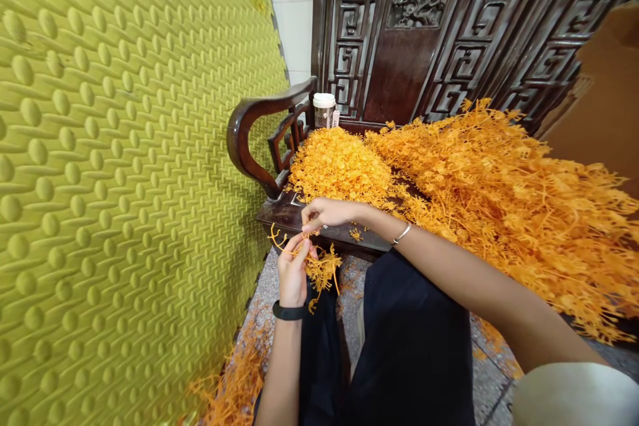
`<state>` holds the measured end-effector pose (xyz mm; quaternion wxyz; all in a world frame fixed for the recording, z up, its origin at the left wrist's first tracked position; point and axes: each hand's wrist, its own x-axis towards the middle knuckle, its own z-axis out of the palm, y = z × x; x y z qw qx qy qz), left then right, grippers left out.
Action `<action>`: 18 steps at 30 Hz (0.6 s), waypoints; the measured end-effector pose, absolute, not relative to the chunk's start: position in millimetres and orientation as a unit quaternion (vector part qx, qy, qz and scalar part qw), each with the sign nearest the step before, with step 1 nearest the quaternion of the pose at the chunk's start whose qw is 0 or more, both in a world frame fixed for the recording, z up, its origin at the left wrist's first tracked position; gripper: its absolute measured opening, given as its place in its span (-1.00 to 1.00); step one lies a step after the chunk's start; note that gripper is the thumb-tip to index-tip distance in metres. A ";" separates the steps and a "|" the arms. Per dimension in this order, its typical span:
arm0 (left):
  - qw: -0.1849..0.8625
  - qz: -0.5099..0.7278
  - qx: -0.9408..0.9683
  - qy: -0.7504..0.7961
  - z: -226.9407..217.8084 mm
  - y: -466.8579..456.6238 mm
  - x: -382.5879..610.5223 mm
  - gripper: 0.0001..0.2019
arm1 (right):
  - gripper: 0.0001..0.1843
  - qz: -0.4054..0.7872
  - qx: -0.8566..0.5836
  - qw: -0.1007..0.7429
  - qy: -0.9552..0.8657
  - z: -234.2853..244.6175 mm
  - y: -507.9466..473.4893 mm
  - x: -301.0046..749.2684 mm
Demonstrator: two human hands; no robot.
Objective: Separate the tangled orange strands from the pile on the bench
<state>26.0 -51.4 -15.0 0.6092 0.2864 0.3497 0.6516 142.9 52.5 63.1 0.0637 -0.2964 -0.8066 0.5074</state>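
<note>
My left hand [294,269], below the bench edge, is closed on an orange branching sprig [323,271] whose frilly tips hang to the right. My right hand [322,214] reaches over from the right and pinches a thin stem of the same sprig just above the left fingers. The two hands nearly touch. Just behind them, a heap of loose orange flower heads [344,163] lies on the dark wooden bench [279,214]. To the right, a large pile of long orange stems [529,193] spreads across the seat. The exact pinch point is partly hidden by fingers.
A lidded cup [324,110] stands behind the heap, by the curved armrest [244,136]. A yellow-green textured wall panel [124,146] rises on the left. Orange stem scraps [239,373] lie on the floor. A brown cardboard box [599,93] is at the right.
</note>
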 end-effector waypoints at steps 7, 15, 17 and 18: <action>0.643 0.640 0.298 0.297 -9.1 -54.3 14.6 -0.82 | -0.74 0.632 -0.263 0.070 -0.726 61.2 48.1 142.0; 0.651 0.626 0.330 0.275 1.9 -63.4 12.5 -0.83 | -0.81 0.751 -0.147 0.066 -0.640 64.6 36.5 143.4; 0.652 0.628 0.332 0.265 1.7 -64.4 11.5 -0.86 | -0.84 0.763 -0.133 0.067 -0.629 65.9 32.6 141.6; 0.651 0.630 0.334 0.262 1.5 -64.7 10.8 -0.86 | -0.85 0.767 -0.132 0.070 -0.624 66.4 30.5 140.5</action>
